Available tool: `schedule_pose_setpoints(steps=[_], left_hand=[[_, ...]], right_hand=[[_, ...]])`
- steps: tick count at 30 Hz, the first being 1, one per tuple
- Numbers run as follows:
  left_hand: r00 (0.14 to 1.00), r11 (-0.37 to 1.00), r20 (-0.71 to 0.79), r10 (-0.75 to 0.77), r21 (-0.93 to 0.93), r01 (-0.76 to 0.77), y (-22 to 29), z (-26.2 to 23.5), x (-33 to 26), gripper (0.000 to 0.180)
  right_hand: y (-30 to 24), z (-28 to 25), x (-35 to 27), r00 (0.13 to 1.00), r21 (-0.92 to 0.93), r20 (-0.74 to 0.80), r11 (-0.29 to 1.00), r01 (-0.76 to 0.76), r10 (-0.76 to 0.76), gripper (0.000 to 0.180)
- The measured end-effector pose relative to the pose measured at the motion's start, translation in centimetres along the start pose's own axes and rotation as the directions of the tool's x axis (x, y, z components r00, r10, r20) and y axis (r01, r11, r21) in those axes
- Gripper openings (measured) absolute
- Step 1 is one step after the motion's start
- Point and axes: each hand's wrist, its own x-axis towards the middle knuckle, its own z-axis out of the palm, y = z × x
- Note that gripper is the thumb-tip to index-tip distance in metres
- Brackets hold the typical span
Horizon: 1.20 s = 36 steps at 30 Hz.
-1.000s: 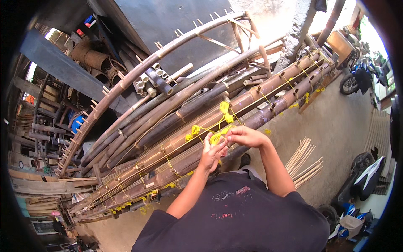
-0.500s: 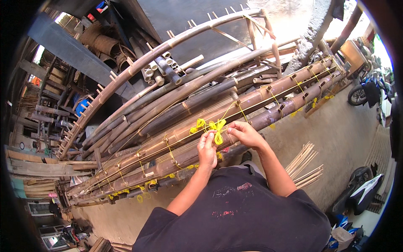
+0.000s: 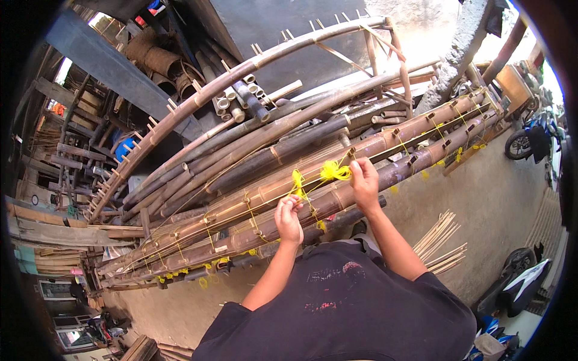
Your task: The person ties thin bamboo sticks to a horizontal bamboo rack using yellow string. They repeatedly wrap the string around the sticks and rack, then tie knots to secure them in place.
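Two long brown bamboo poles (image 3: 338, 200) lie side by side before me, with short pegs and yellow ties along them. My left hand (image 3: 289, 220) is closed in a pinch on yellow string, over the nearer pole. A looped bundle of yellow string (image 3: 297, 182) stands just beyond its fingertips. My right hand (image 3: 365, 183) is raised with its fingers closed on yellow string too. A second, fuller yellow bundle (image 3: 335, 171) hangs at the left of those fingers. Thin strands run between the two hands above the poles. Exactly where each hand grips the string is partly hidden.
Beyond the poles, more bamboo poles (image 3: 265, 144) are piled. A curved bamboo rail with pegs (image 3: 211, 84) arches over them. Split sticks (image 3: 439, 237) lie on the floor at right. Motorcycles (image 3: 522, 141) are parked farther right, and a rough column (image 3: 451, 57) stands at the back.
My hands have moved apart: the right rose and went right, the left dropped slightly toward me and left. The yellow loops that were together between them are now separate bundles.
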Motion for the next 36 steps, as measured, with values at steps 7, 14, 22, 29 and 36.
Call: schedule_pose_setpoints(steps=[7, 14, 22, 29, 36], left_hand=[[0.917, 0.9, 0.308, -0.254, -0.273, 0.341, 2.3, 1.9, 1.0, 0.011], [0.822, 0.894, 0.357, -0.443, 0.249, 0.373, 1.1, 3.0, 1.3, 0.018], [0.787, 0.839, 0.417, -0.455, -0.097, 0.536, 1.9, 2.1, 0.8, 0.051], [0.648, 0.794, 0.583, -0.49, -0.009, 0.608, 4.0, 3.2, -1.3, 0.075], [0.747, 0.93, 0.574, -0.334, 0.074, 0.36, 3.4, 3.4, -1.7, 0.052]], right_hand=[[-1.5, -5.0, -2.5, 0.962, 0.23, 0.161, 0.939, -0.256, 0.222, 0.014], [-2.6, -2.6, -2.7, 0.766, -0.35, 0.552, 0.925, -0.145, 0.329, 0.022], [-2.5, -2.5, -4.0, 0.621, -0.22, 0.714, 0.946, -0.24, 0.324, 0.025], [-4.7, -2.3, -4.1, 0.578, -0.181, 0.743, 0.933, -0.31, 0.336, 0.024], [-5.6, -1.3, -4.3, 0.749, -0.049, 0.55, 0.91, -0.412, 0.369, 0.019]])
